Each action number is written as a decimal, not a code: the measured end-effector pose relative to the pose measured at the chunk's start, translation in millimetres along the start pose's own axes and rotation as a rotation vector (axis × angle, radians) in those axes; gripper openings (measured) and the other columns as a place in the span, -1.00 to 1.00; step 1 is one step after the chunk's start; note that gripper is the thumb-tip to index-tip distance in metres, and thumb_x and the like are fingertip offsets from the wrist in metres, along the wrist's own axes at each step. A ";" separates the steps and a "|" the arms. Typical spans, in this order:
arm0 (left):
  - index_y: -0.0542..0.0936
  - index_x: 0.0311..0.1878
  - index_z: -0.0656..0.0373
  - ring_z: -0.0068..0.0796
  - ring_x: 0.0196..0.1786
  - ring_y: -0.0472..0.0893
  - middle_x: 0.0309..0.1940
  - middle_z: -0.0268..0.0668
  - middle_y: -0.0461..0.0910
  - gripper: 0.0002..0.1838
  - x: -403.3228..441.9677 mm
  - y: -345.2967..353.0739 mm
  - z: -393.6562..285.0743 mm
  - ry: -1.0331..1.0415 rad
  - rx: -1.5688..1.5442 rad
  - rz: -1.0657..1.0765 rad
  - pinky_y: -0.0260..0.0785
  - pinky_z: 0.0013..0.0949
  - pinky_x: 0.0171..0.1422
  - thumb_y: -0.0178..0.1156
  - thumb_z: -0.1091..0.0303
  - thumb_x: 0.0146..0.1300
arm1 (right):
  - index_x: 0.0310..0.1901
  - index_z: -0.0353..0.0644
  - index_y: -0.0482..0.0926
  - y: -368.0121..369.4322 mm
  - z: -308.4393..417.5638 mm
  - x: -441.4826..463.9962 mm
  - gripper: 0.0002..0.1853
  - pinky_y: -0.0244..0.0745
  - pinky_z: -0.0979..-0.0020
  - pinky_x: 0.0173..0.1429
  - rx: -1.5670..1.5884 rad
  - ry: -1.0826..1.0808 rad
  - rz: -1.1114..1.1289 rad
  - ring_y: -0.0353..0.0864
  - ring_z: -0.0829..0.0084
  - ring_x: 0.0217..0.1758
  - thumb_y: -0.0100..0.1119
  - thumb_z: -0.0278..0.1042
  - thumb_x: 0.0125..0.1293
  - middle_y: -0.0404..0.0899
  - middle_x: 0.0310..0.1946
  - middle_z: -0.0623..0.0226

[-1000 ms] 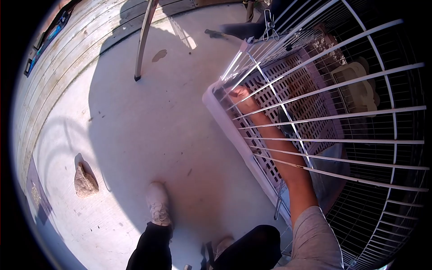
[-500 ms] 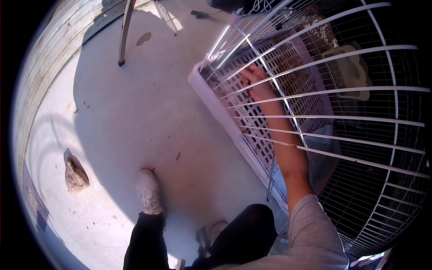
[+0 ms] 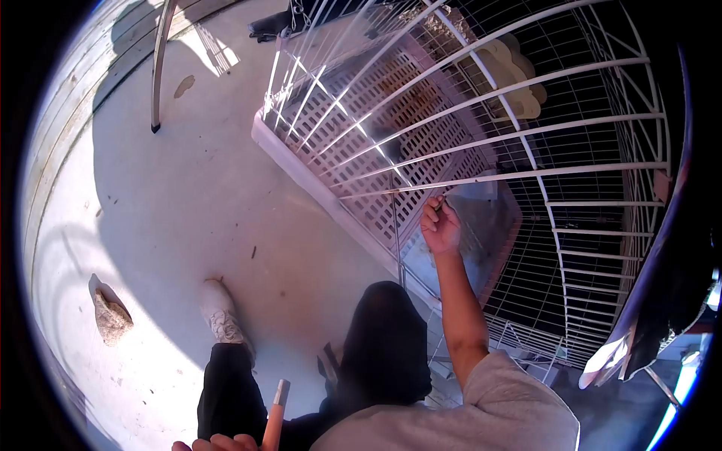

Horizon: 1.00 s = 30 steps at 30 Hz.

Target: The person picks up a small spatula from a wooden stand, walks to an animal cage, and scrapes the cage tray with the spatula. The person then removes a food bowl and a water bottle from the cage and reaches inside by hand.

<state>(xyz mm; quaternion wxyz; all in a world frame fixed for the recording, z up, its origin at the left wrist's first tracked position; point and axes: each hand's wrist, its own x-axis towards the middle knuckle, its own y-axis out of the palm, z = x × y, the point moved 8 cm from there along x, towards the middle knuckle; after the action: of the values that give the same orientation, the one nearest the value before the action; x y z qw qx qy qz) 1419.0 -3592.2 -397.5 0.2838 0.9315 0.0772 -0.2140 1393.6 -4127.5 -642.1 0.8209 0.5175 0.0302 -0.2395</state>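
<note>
My right hand (image 3: pixel 442 228) is inside the white wire cage (image 3: pixel 534 146), fingers pinched together. Something small and dark shows at its fingertips, too small to name. The hand is over a greyish tray (image 3: pixel 481 218) in the cage corner, beside the pink slotted plastic floor (image 3: pixel 353 154). At the bottom edge, the curled fingers of my left hand (image 3: pixel 226 442) are partly in view. They are closed around an orange stick-like handle (image 3: pixel 275 417) with a pale tip, which points up. Its other end is out of view.
White cage bars arch over my right arm. A cream scalloped plastic piece (image 3: pixel 511 79) is at the far side of the cage. A stone (image 3: pixel 113 319) lies on the concrete floor (image 3: pixel 195 203) at left. A metal leg (image 3: pixel 159 75) stands farther back.
My right hand has moved back across the slotted floor to over the corner tray. My left hand and the orange handle have come into view. The view has shifted to the right.
</note>
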 end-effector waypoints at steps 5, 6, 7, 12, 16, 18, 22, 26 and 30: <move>0.41 -0.10 0.19 -0.50 -0.25 0.43 -0.34 -0.35 0.43 -0.49 -7.6 19.2 -14.5 0.090 0.301 0.012 0.32 -0.54 -0.29 0.17 -0.12 0.26 | -0.18 -0.15 0.53 9.4 -6.0 -31.9 -0.85 0.23 0.54 -0.54 0.053 0.016 0.057 0.34 0.52 -0.43 0.08 -0.33 0.28 0.42 -0.30 0.35; 0.41 -0.14 0.16 -0.54 -0.29 0.40 -0.37 -0.36 0.40 -0.63 -8.8 19.5 -15.3 0.151 0.197 -0.021 0.28 -0.55 -0.28 0.20 0.04 0.29 | -0.20 -0.14 0.53 10.1 -7.1 -34.6 -0.86 0.21 0.55 -0.56 0.034 -0.002 0.012 0.34 0.52 -0.45 0.08 -0.30 0.30 0.42 -0.34 0.36; 0.42 -0.14 0.14 -0.55 -0.32 0.38 -0.39 -0.37 0.38 -0.71 -10.1 6.0 -9.9 0.099 -0.019 -0.110 0.26 -0.54 -0.30 0.21 0.16 0.29 | -0.22 -0.13 0.53 11.8 -7.4 -34.7 -0.86 0.20 0.55 -0.58 0.014 -0.019 -0.030 0.34 0.52 -0.48 0.07 -0.27 0.31 0.43 -0.38 0.38; 0.46 -0.01 0.13 -0.55 -0.36 0.44 -0.40 -0.37 0.41 -0.69 -6.7 15.1 -17.8 0.127 -0.128 -0.063 0.35 -0.50 -0.29 0.26 0.48 0.19 | -0.36 -0.06 0.47 30.6 -40.6 -48.5 -0.75 0.04 0.59 -0.68 -0.306 0.148 -0.264 0.24 0.60 -0.67 0.02 -0.13 0.42 0.38 -0.60 0.48; 0.46 0.17 0.14 -0.47 -0.24 0.59 -0.34 -0.34 0.57 -0.55 2.5 35.0 -26.5 0.131 -0.070 0.068 0.52 -0.03 0.09 0.27 0.46 0.19 | -0.38 -0.06 0.40 136.0 -83.4 -98.5 -0.66 0.01 0.62 -0.66 -0.722 0.291 -0.167 0.15 0.71 -0.68 -0.06 -0.03 0.50 0.27 -0.62 0.55; 0.47 0.14 0.15 -0.46 -0.27 0.58 -0.33 -0.35 0.57 -0.58 1.9 49.8 -30.9 0.091 -0.153 0.109 0.49 0.02 0.12 0.26 0.46 0.20 | -0.40 -0.05 0.40 192.0 -103.6 -128.1 -0.63 0.02 0.64 -0.63 -0.739 0.317 0.094 0.13 0.73 -0.68 -0.07 0.01 0.51 0.25 -0.62 0.59; 0.49 0.09 0.14 -0.44 -0.27 0.55 -0.33 -0.30 0.57 -0.65 19.8 54.2 -18.3 0.056 -0.126 0.309 0.48 0.01 0.13 0.25 0.41 0.24 | -0.43 -0.05 0.37 265.5 -101.0 -194.7 -0.61 0.07 0.62 -0.52 -0.980 0.485 0.294 0.11 0.77 -0.58 -0.10 -0.01 0.53 0.20 -0.60 0.65; 0.49 0.08 0.15 -0.44 -0.27 0.55 -0.34 -0.29 0.56 -0.66 30.2 65.4 -11.0 0.064 -0.016 0.320 0.46 0.04 0.14 0.25 0.39 0.25 | -0.43 -0.18 0.32 348.8 -55.3 -255.0 -0.60 0.17 0.52 -0.35 -1.264 0.322 0.553 0.14 0.68 -0.43 -0.05 -0.08 0.52 0.17 -0.56 0.58; 0.50 0.07 0.15 -0.43 -0.27 0.54 -0.34 -0.29 0.56 -0.67 40.1 63.9 -6.2 0.166 0.182 0.326 0.45 0.07 0.15 0.25 0.37 0.25 | -0.32 -0.36 0.49 433.8 15.3 -319.2 -0.70 0.31 0.30 -0.38 -1.317 0.015 0.857 0.44 0.25 -0.50 0.04 -0.26 0.47 0.47 -0.48 0.21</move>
<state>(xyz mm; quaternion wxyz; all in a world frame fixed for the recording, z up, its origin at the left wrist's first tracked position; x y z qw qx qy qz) 1474.1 -3640.7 -379.0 0.2222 0.9679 -0.0712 -0.0940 1292.7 -3873.5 -177.8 0.9793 -0.1076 -0.0306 0.1687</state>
